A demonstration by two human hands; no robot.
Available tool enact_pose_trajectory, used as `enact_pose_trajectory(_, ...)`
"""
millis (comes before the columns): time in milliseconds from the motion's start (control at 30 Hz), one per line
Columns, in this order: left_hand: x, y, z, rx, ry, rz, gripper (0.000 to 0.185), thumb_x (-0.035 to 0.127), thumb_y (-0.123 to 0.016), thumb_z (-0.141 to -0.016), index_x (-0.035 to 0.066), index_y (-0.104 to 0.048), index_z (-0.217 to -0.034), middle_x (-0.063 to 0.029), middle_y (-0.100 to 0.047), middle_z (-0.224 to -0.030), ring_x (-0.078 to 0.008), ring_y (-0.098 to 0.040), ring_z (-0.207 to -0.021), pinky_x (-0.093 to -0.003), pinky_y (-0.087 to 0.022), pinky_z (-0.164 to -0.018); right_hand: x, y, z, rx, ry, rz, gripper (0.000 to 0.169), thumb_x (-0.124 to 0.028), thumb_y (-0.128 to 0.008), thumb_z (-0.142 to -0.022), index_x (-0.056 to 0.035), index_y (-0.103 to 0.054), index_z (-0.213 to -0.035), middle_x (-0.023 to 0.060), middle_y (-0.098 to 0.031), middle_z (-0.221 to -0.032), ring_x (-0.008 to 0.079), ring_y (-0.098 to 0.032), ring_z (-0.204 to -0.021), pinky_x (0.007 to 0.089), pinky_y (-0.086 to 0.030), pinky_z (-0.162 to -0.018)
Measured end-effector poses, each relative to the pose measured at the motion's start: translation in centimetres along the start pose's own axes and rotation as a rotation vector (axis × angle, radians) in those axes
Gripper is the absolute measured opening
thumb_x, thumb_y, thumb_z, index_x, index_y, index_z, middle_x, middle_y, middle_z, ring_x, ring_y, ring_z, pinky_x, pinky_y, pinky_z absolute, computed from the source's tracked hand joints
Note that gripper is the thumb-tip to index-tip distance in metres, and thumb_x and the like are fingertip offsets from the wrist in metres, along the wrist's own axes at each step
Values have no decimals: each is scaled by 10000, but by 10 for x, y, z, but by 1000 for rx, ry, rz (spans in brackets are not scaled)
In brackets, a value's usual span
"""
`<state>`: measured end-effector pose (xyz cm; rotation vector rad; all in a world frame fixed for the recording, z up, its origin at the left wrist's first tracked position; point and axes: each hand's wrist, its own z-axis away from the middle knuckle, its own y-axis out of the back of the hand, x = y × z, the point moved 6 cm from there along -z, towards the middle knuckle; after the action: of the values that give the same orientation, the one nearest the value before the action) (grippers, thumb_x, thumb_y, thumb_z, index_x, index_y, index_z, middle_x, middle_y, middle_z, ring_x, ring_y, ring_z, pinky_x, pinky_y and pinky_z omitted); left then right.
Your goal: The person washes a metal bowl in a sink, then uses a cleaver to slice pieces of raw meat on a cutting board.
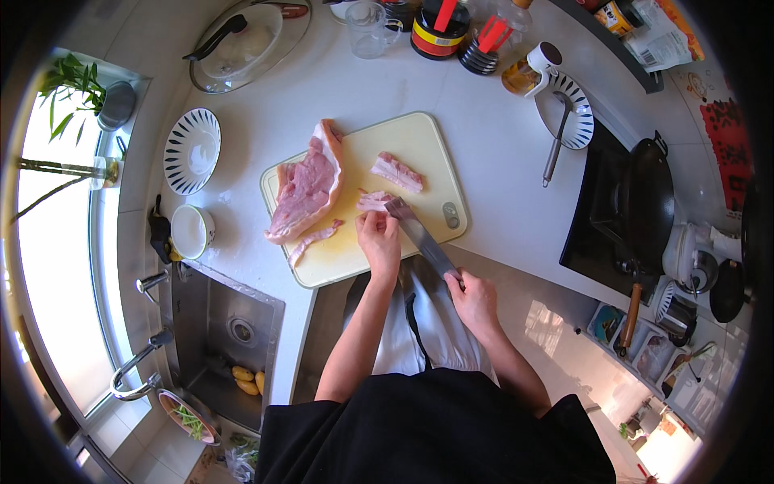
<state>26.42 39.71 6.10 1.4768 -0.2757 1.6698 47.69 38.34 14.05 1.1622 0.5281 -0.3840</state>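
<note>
My right hand (475, 300) grips the handle of a kitchen cleaver (423, 239), its blade slanting up to the left. The blade's far end rests at a strip of raw pork (374, 201) on the cream cutting board (436, 136). Bent fingers of my left hand (378, 242) touch or nearly touch the near side of that strip; whether they pinch it is hidden. Another pork strip (396, 172) lies just beyond. On the board's left is a large raw pork slab (307, 181) with skin along its edge, and a thin trimming (314, 242) lies below it.
Left of the board stand a patterned bowl (192, 151) and a small white bowl (192, 232). The steel sink (233, 302) holds several potatoes (247, 381). To the right are a plate with a ladle (557, 139) and a wok (650, 206) on the cooktop. Jars (440, 30) line the back.
</note>
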Motion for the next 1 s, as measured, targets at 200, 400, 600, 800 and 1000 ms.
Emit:
enact_pose_trajectory(200,0,-1,1,-6,14,39,81,33,-633,-827,-35,-627,-871,-101,-521,-946,-177,-559,-779,-300,-485,-744,-10,-10,-12,-8,-7,52,312,-334,-592,-938,-67,-632,-782,181,-615,-632,416,-609,-603,511,-462,-539)
enact_pose_trajectory(400,-3,-2,-1,13,7,59,75,37,-637,-828,-30,-627,-862,-96,-516,-936,-175,-541,-766,-304,-476,-729,-26,-21,-33,19,32,30,302,-325,-594,-939,-65,-637,-792,192,-611,-631,416,-609,-606,515,-457,-536)
enact_pose_trajectory(600,-7,-1,-3,5,38,77,71,38,-643,-825,-27,-626,-852,-84,-507,-937,-164,-524,-760,-296,-464,-719,4,-21,-3,-19,-43,-74,283,-303,-615,-930,-54,-639,-797,178,-625,-645,400,-623,-628,485,-467,-547)
enact_pose_trajectory(800,-6,1,-1,-10,18,122,59,58,-640,-825,2,-625,-820,-55,-504,-922,-135,-494,-753,-268,-432,-706,-5,-25,-22,-69,-62,-105,260,-280,-629,-920,-31,-653,-852,185,-649,-701,404,-635,-682,468,-491,-592)
enact_pose_trajectory(1000,-11,4,-4,-63,23,135,66,47,-642,-829,-12,-613,-829,-70,-523,-939,-150,-531,-769,-280,-459,-719,-2,-33,-49,-16,112,-325,271,-253,-655,-906,13,-644,-851,208,-647,-732,373,-640,-653,416,-488,-591)
